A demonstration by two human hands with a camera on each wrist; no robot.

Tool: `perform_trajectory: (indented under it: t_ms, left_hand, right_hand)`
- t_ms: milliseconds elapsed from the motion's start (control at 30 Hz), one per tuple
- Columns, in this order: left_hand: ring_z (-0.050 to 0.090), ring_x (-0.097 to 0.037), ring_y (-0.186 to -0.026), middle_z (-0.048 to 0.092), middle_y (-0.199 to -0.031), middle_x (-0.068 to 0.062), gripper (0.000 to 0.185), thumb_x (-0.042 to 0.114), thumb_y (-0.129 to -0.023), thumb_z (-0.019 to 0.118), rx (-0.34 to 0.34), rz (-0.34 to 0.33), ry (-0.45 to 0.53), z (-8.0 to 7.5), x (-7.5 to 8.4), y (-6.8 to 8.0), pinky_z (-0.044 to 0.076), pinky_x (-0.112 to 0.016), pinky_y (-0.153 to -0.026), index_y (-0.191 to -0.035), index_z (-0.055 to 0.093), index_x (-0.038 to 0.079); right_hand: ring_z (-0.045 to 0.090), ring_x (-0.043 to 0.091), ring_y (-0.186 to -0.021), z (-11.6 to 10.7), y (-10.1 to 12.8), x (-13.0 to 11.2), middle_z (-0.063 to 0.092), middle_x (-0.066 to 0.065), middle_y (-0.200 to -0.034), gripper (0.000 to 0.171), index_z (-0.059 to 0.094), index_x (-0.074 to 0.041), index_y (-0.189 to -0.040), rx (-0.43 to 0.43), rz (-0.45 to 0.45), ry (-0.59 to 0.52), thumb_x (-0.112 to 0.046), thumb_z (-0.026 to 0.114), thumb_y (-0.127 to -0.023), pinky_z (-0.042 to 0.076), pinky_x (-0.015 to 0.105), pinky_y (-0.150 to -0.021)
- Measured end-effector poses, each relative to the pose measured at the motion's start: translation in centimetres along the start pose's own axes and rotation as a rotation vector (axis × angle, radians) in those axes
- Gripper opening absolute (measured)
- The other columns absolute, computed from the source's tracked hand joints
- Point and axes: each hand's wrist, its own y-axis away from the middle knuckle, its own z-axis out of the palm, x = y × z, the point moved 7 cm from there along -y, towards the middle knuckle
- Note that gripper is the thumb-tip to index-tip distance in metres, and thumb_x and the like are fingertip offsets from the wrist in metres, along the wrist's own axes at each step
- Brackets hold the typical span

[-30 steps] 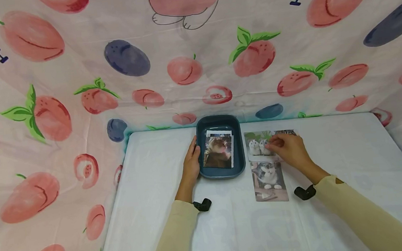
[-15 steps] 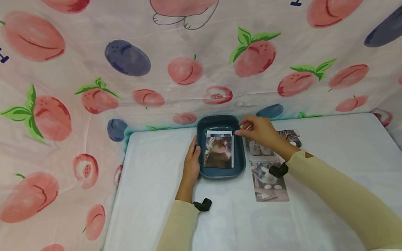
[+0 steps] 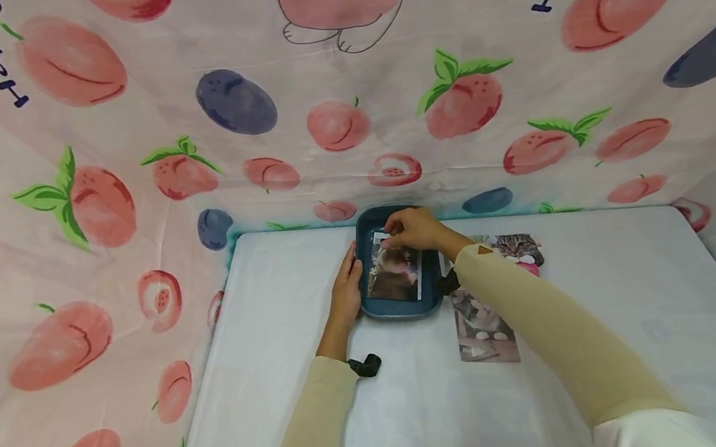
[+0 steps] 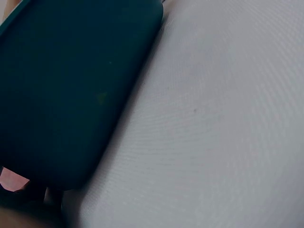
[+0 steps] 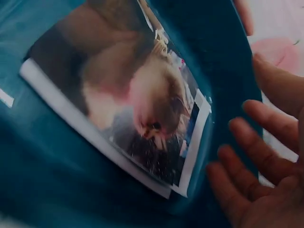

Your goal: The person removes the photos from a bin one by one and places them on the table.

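the fruit-print cloth [image 3: 129, 130] hangs behind and to both sides of the scene. the worktop [image 3: 597, 287], covered in white, carries everything else. on it, toward the 12 o'clock edge, sits a dark teal tray [image 3: 368, 301]; the left wrist view shows only its outer wall against the white cover.

the left hand [image 3: 347, 293] rests flat against the tray's 9 o'clock wall, fingers straight, steadying it without wrapping it. the right hand [image 3: 413, 229] hovers over the tray's 12 o'clock end. in the right wrist view its fingers [image 5: 247, 156] are spread and relaxed, and hold nothing.

inside the tray lies a photo [image 5: 133, 104] of a furry animal with a white border, slightly askew, with the edges of other prints showing beneath it. it is just beside the right hand's fingertips, not in them.

on the worktop at 3 o'clock of the tray, partly under the right sleeve, lie a cat photo [image 3: 518, 247] farther out and a second cat photo [image 3: 485, 333] nearer the person.

judgement: the step in hand appears to be laying prints into the tray, one just released. the next move would call for the right hand to travel to 3 o'clock and lift a thin flat print by its edge, while the left hand steadies the tray.
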Motion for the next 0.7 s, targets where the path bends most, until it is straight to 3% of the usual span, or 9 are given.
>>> perform_trajectory:
  t_ms: [167, 267, 533, 700]
  left_hand:
    - [0.022, -0.017, -0.157, 0.030, -0.167, 0.011, 0.051, 0.045, -0.110, 0.039, -0.001, 0.005, -0.010, 0.0, 0.2, 0.1, 0.018, -0.049, -0.128, -0.160, 0.034, 0.037]
    - [0.022, -0.017, -0.157, 0.030, -0.167, 0.010, 0.049, 0.044, -0.110, 0.039, -0.002, 0.006, -0.007, 0.0, 0.2, 0.0, 0.019, -0.048, -0.128, -0.159, 0.034, 0.039]
    - [0.021, -0.021, -0.157, 0.029, -0.168, 0.007, 0.052, 0.040, -0.111, 0.038, -0.006, 0.028, -0.003, 0.1, 0.2, 0.0, 0.018, -0.050, -0.128, -0.161, 0.032, 0.030]
    - [0.022, -0.021, -0.157, 0.030, -0.168, 0.006, 0.049, 0.038, -0.111, 0.039, -0.002, 0.026, 0.014, 0.1, 0.2, 0.0, 0.018, -0.049, -0.128, -0.160, 0.034, 0.034]
  right_hand:
    - [0.062, 0.034, -0.120, 1.6, -0.9, 0.3, 0.066, 0.018, -0.131, 0.047, 0.065, -0.004, -0.131, -0.123, 0.081, 0.066, -0.033, 0.072, -0.095, 0.050, 0.049, -0.105]
    - [0.063, 0.033, -0.116, 2.4, -1.1, 0.5, 0.067, 0.018, -0.128, 0.050, 0.064, -0.003, -0.132, -0.153, 0.116, 0.101, -0.034, 0.072, -0.094, 0.051, 0.047, -0.103]
    - [0.067, 0.027, -0.104, 3.1, -1.5, -0.2, 0.074, 0.011, -0.116, 0.039, 0.074, -0.005, -0.118, -0.175, 0.153, 0.152, -0.033, 0.076, -0.091, 0.055, 0.042, -0.097]
    - [0.066, 0.024, -0.096, 3.5, -1.3, -0.8, 0.074, 0.008, -0.109, 0.032, 0.075, -0.008, -0.110, -0.224, 0.124, 0.187, -0.033, 0.076, -0.090, 0.056, 0.039, -0.090]
